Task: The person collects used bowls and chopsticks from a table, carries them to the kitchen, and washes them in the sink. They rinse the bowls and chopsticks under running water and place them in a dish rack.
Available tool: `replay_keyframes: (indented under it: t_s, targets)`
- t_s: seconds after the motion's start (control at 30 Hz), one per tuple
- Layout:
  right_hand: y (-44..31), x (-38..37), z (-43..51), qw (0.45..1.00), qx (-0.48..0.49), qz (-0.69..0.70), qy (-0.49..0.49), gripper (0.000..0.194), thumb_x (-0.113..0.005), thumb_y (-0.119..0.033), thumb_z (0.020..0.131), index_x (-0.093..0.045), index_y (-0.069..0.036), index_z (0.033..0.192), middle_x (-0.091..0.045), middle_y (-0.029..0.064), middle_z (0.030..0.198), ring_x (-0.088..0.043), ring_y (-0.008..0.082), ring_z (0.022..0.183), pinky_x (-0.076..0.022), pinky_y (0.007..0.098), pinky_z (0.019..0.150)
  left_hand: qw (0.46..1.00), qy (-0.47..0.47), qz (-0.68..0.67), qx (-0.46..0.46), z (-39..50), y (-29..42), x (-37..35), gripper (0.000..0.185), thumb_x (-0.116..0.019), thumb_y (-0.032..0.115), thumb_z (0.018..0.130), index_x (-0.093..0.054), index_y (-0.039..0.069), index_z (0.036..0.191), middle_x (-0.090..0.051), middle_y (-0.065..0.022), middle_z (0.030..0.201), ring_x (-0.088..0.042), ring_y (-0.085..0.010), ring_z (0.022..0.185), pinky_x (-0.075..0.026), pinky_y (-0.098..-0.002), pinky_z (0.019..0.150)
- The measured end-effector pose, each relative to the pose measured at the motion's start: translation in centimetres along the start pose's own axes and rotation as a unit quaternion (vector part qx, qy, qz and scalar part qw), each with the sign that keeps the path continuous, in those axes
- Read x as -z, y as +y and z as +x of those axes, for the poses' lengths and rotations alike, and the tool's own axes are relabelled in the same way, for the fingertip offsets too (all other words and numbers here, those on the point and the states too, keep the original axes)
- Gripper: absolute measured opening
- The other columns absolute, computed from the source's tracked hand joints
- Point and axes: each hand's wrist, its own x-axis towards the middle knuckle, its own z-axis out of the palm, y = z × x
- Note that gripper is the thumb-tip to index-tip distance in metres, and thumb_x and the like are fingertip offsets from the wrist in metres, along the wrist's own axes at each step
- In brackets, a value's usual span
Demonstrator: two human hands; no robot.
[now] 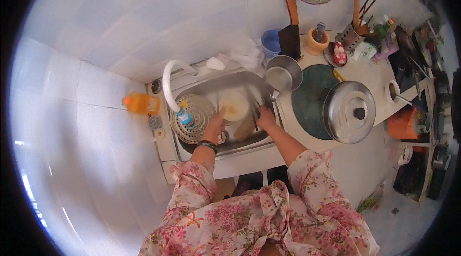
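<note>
In the steel sink (230,151), my left hand (216,126) is at the left edge of a pale round bowl (236,105) with yellowish contents or residue. Whether its fingers grip the rim is not clear. At the sink's right side, my right hand (266,118) is closed around thin dark sticks (256,121), which look like chopsticks. A blurred tan, elongated thing (245,130) lies below the bowl, between my hands. A perforated metal steamer tray (191,108) fills the sink's left part, under the blue nozzle (185,117) of a white faucet (167,83).
A steel saucepan (283,74) stands at the sink's right corner. Beyond it, a metal lid (349,112) overlaps a green round board (309,101). A cleaver (290,36) leans beside a blue container (271,42) and a mortar (317,42). An orange bottle (142,103) is at left.
</note>
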Motion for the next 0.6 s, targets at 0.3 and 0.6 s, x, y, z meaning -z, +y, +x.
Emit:
replay_keyframes:
  t_s: [0.3,0.6]
  targets:
    - [-1.5,3.5,-3.7,0.996,0.065,0.044,0.05,0.045,-0.059,-0.013,0.073,-0.052,-0.003,0.116,-0.053,0.0202,0.113,-0.052,0.0366,0.106,-0.0425,0.041,0.091,0.757,0.228,0.429,-0.437,-1.1,-8.0,0.9,0.025,-0.047,0.018,0.087,-0.057,0.005,0.106,-0.056,-0.0101,0.081,-0.056,-0.022,0.076,-0.043,-0.0344,0.06]
    - [1.7,6.1,-7.2,0.98,0.147,0.056,0.125,0.042,-0.062,-0.013,0.073,-0.054,-0.002,0.112,-0.056,0.0164,0.107,-0.055,0.0301,0.1,-0.0437,0.0365,0.088,0.95,-0.064,0.215,-0.218,-7.8,-6.1,-9.9,0.034,-0.049,0.022,0.088,-0.052,0.0,0.114,-0.06,-0.0143,0.091,-0.058,-0.0222,0.085,-0.046,-0.0358,0.074]
